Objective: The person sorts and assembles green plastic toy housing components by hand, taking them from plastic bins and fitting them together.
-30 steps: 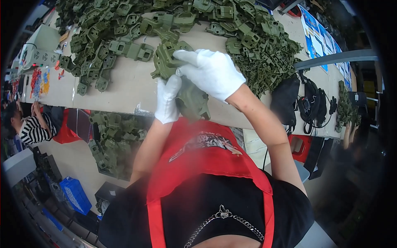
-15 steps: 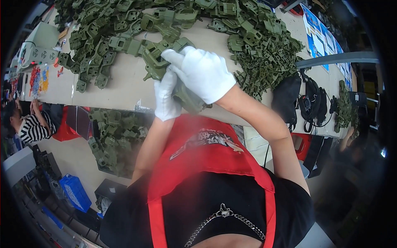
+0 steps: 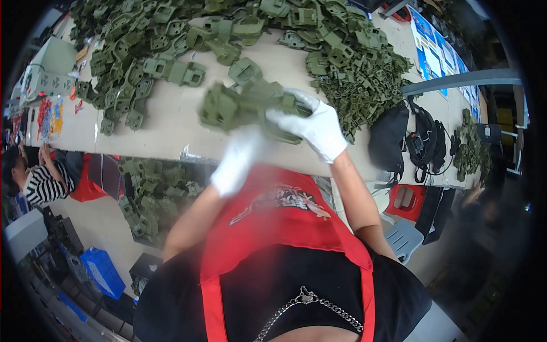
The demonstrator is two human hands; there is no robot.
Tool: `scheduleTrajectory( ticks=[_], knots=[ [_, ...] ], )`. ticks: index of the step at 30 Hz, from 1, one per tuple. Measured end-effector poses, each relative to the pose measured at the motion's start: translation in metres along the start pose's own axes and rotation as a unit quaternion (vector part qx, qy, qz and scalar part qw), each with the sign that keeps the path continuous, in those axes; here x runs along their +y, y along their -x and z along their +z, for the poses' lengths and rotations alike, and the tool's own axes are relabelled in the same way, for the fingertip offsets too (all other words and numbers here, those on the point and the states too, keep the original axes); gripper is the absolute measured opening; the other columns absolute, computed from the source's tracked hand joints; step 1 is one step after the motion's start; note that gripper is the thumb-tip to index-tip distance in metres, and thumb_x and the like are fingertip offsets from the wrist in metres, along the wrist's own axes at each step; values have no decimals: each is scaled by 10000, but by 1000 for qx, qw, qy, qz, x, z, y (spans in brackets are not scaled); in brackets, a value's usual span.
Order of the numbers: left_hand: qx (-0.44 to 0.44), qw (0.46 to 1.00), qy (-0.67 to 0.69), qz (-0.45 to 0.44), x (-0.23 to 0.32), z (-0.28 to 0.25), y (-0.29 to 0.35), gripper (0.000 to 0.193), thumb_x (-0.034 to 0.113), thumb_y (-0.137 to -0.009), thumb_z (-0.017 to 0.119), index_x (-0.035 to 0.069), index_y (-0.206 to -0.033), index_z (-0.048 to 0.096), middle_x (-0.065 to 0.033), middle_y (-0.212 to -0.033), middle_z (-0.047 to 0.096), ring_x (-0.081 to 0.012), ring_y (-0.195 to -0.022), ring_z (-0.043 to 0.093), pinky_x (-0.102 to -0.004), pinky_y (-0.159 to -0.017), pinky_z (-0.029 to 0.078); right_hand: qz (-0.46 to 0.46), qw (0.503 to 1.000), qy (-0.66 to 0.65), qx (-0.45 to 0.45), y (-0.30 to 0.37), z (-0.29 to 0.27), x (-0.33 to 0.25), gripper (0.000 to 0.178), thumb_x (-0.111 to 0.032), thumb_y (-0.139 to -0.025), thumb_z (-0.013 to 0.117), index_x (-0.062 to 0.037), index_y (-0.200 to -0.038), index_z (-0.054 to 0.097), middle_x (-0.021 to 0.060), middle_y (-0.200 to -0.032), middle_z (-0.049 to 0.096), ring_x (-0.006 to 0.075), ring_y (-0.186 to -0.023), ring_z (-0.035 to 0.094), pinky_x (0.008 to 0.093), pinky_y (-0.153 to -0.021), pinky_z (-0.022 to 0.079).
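Note:
My right hand (image 3: 320,131), in a white glove, grips one end of an olive-green moulded plastic part (image 3: 228,108) above the near part of the table. The part is long, hollow and chunky, smeared by motion at its left end. My left hand (image 3: 238,164), also white-gloved, is just below that end; motion blurs its fingers, and I cannot tell whether it touches the part. Beyond the held part, a small green piece (image 3: 245,70) rests on the table (image 3: 165,122).
Green parts (image 3: 137,43) are heaped along the table's far side, with a pile of smaller ones (image 3: 364,85) at right. A black bag (image 3: 389,137) lies beyond that pile. A crate of green parts (image 3: 156,196) stands below the table edge. At far left sits another person (image 3: 48,179).
My hands have moved apart: the right one went right with the green part, now held lengthwise, while the left dropped down and nearer to me.

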State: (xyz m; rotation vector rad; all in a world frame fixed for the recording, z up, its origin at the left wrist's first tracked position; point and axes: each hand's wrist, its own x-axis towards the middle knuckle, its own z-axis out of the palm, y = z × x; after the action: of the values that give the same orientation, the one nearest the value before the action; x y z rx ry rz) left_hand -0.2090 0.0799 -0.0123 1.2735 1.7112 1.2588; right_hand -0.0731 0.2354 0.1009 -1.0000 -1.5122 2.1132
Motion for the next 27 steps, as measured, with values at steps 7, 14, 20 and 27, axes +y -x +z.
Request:
scheduleTrajectory(
  ticks=[7,14,20,27],
  knots=[
    [-179,969,-142,-96,118,-57,-24,812,417,-599,799,-11,-1237,538,-188,-1165,599,-279,-1083,585,-345,-946,446,-139,852,478,-164,25,5,-24,643,-333,-533,855,-83,-1091,657,115,-998,629,276,-940,611,345,-858,475],
    [-152,977,-122,-82,104,-27,6,657,394,-652,761,4,-1150,581,-176,-1084,617,-320,-1051,590,-359,-917,458,25,976,147,-160,40,-9,7,587,-132,-588,857,-3,-1115,631,125,-1141,627,176,-1047,600,291,-917,461],
    [-114,981,-54,-147,106,-25,11,621,425,-622,758,42,-1094,629,-160,-1055,635,-331,-1008,605,-409,-907,458,-110,965,202,-126,48,8,10,504,-44,-664,805,32,-1125,617,124,-1075,657,161,-986,627,293,-883,490],
    [-169,962,-155,-149,89,-43,-3,842,567,-667,713,-31,-1228,518,-235,-1166,567,-389,-1109,541,-416,-963,428,83,995,24,-50,30,-13,15,499,-27,-750,719,65,-1210,548,148,-1076,661,187,-901,663,300,-835,524]
  ],
)
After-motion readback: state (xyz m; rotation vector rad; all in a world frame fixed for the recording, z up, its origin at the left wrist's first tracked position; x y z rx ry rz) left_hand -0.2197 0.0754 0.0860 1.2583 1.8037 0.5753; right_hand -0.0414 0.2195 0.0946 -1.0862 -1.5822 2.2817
